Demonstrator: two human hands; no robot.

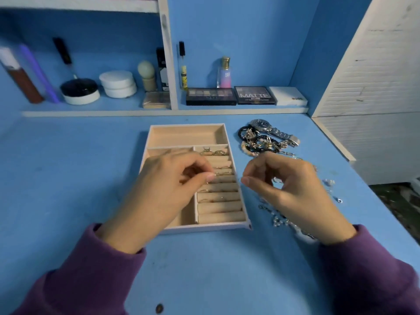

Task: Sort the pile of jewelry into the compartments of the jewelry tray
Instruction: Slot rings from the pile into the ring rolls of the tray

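The beige jewelry tray (186,127) lies in the middle of the blue desk. Its right column of ring rolls holds several gold rings (221,172), and a small compartment above them holds more gold pieces (213,152). My left hand (168,189) hovers over the tray with fingers curled, pinching a small gold ring at the ring rolls. My right hand (286,189) is just right of the tray, fingers curled around a small silver piece that barely shows. The jewelry pile lies on the right: a silver watch (264,126), black chain bracelets (261,142) and loose silver pieces (330,183).
The tray's long top compartment (184,138) holds nothing. A low shelf behind the desk carries makeup palettes (211,96), jars (118,84) and bottles. A white slatted panel (375,87) stands at the right. A silver chain (278,220) lies partly under my right wrist.
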